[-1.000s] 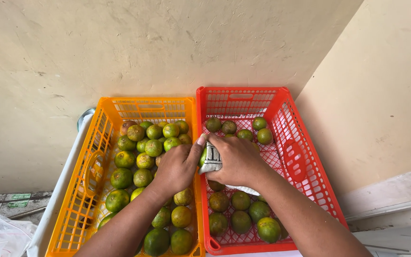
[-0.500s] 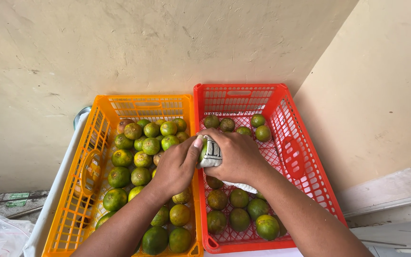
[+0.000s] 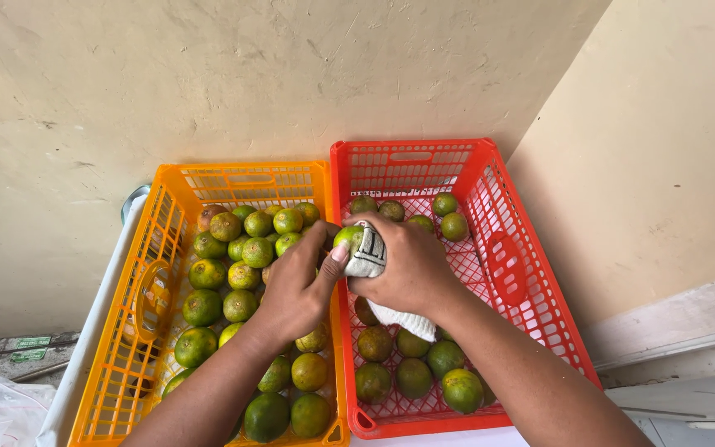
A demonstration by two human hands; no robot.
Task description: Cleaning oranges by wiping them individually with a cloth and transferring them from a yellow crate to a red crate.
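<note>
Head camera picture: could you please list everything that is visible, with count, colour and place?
orange crate: one, orange plastic, on the left, against the wall
red crate: one, red plastic, on the right, touching the orange crate
citrus fruits: many, green to yellow, in both crates, more in the orange one
held fruit: one, green, between the hands, above where the crates meet
cloth: one, white with dark marks, against the held fruit
wall: beige, behind the crates
left hand: on the held fruit
right hand: grips the cloth
</note>
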